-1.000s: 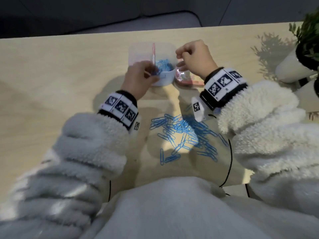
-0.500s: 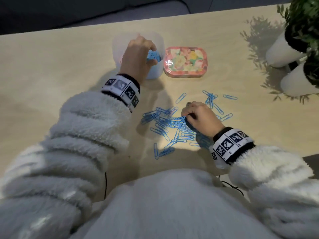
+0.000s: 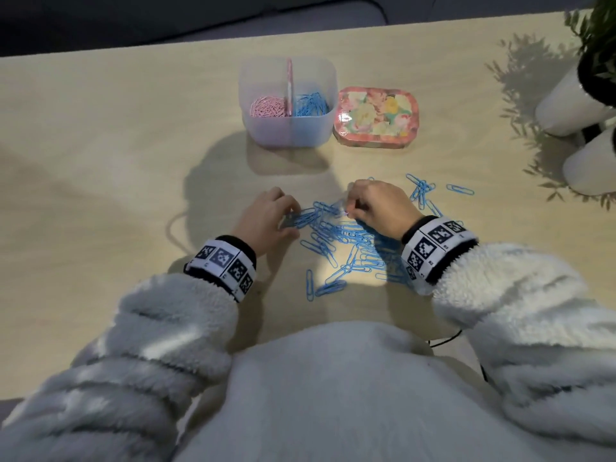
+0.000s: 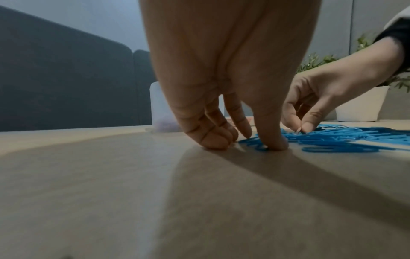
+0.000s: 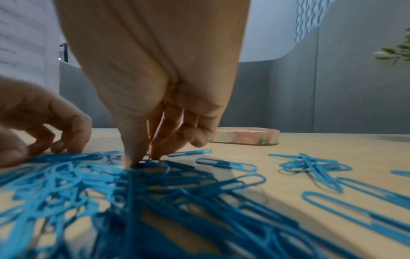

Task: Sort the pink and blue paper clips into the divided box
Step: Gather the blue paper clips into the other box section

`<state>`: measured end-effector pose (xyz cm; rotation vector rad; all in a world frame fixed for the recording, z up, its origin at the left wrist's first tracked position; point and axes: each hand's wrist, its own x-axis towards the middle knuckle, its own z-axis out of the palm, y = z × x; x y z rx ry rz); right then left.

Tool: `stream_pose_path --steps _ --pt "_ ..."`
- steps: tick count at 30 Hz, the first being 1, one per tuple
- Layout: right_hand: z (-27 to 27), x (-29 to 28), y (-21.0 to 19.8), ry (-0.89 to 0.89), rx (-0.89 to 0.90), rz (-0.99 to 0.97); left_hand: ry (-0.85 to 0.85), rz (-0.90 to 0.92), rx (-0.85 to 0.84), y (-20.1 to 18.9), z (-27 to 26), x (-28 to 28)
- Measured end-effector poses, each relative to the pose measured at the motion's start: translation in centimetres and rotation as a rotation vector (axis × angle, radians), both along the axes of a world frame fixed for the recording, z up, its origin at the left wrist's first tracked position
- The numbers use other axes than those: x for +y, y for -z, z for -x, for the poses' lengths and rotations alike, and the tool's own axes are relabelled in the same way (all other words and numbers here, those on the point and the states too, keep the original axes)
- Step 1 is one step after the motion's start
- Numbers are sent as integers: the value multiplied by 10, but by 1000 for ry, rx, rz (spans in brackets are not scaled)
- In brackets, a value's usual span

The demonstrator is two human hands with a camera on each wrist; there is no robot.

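A: Which step was in hand?

B: Gathering blue clips, as judged. The blue paper clips (image 3: 346, 248) were spread on the table (image 3: 116, 155), w/ a few strays (image 3: 421, 191) off to the right. No pink ones were seen loose on the table.

A: And the box?

B: The divided box (image 3: 288, 128) was set farther back, well apart from both hands. Pink clips (image 3: 268, 108) were seen in its left compartment, blue ones (image 3: 311, 105) in the right, w/ a pink divider (image 3: 289, 81) between. A floral tin (image 3: 375, 116) was just beside it.

A: Hands?

B: The left hand (image 3: 266, 221) was lowered at the pile's left edge; its fingertips (image 4: 275, 145) were curled down onto the table & the outer clips. Whether a clip was actually held could not be told. The right hand (image 3: 380, 208) was set on the pile's far side, thumb (image 5: 133, 157) and forefinger drawn together, pinched on a clip or two at the top of the heap.

A: How far along?

B: Pink seemed done; the rest of the blue was left, approx. most of a heap.

A: Next move?

B: A firm pinch would be needed, since the clips were tangled & extras could be dragged up. Then a lift, a carry to the box, and a release over the right compartment only, clear of the divider.
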<state>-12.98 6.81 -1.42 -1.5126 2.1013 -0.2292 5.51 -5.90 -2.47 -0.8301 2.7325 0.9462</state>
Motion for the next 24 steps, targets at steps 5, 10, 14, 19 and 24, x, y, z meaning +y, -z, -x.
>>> stream_pose_path --steps 5,10,14,19,24 --pt "10 -7 -11 205 -213 21 -35 -32 15 1 2 3" --pt "19 -41 -6 324 -155 99 -49 -10 53 2 1 8" --pt "11 -45 1 331 -55 128 -85 13 106 5 -5 13" --pt "-23 -19 11 258 -47 65 -69 10 68 6 -4 8" --pt "-52 -6 18 87 -92 106 -36 9 53 -1 9 10"
